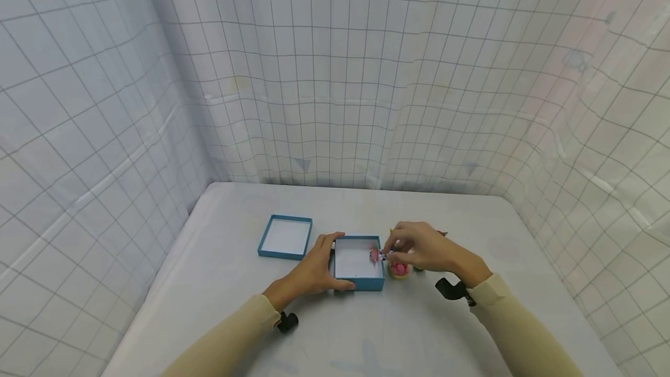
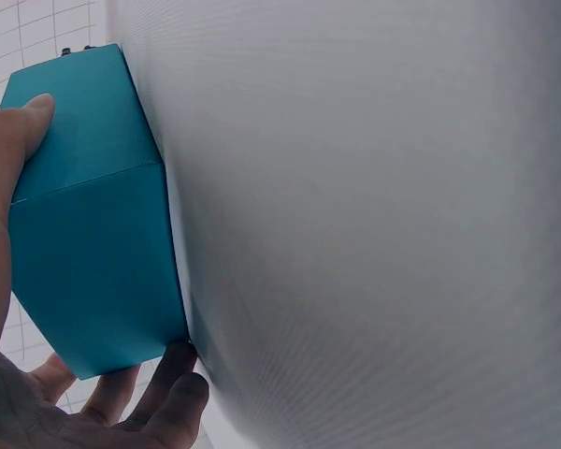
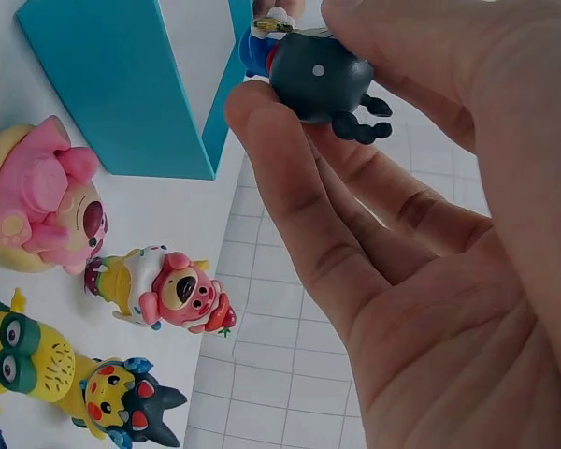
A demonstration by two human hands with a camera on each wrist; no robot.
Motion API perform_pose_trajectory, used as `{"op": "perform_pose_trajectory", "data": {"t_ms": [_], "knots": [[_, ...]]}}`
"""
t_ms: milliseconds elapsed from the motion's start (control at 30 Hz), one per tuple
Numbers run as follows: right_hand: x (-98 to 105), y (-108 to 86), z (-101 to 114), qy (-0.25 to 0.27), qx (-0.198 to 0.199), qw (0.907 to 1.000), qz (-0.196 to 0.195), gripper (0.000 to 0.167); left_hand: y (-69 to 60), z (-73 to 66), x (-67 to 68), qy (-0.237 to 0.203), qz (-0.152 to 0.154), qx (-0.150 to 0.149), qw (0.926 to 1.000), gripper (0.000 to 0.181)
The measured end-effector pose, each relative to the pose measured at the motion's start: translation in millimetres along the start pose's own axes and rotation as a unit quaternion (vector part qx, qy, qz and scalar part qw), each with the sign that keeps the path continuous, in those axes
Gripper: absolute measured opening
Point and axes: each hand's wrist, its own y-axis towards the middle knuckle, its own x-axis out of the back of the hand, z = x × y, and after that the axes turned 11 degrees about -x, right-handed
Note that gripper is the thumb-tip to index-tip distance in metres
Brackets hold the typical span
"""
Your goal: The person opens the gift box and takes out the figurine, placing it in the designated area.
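An open blue box [image 1: 366, 285] with a white inside sits on the table. My left hand [image 1: 313, 266] grips its left end, thumb on the near wall and fingers round the far side; the left wrist view shows the box's teal outer walls [image 2: 98, 262] between them. My right hand [image 1: 426, 248] is at the box's right rim, pinching a small toy figure [image 3: 320, 77] with a dark round head and blue body. A small pink figure [image 1: 374, 253] shows inside the box by the right wall.
A shallow blue-rimmed lid [image 1: 285, 237] lies left of the box. Right of it stand a pink bear figure [image 3: 51, 192], another bear with a strawberry [image 3: 173, 290], a yellow goggled figure [image 3: 33, 354] and a yellow dark-hooded figure [image 3: 122, 402]. Gridded white sheets [image 1: 356, 103] surround the table.
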Motion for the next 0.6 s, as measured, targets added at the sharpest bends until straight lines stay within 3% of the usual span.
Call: {"op": "perform_pose_trajectory", "data": {"t_ms": [267,600], "knots": [[1,-6.0,-5,-0.010,0.018,0.9997,-0.016,0.013,1.0,0.0,-1.0,-0.001,-0.003,0.002,1.0000,0.125],[1,-18.5,-7,-0.020,-0.014,0.9993,-0.027,0.037,1.0,-0.8,-0.6,0.000,-0.002,0.005,1.0000,0.125]]}}
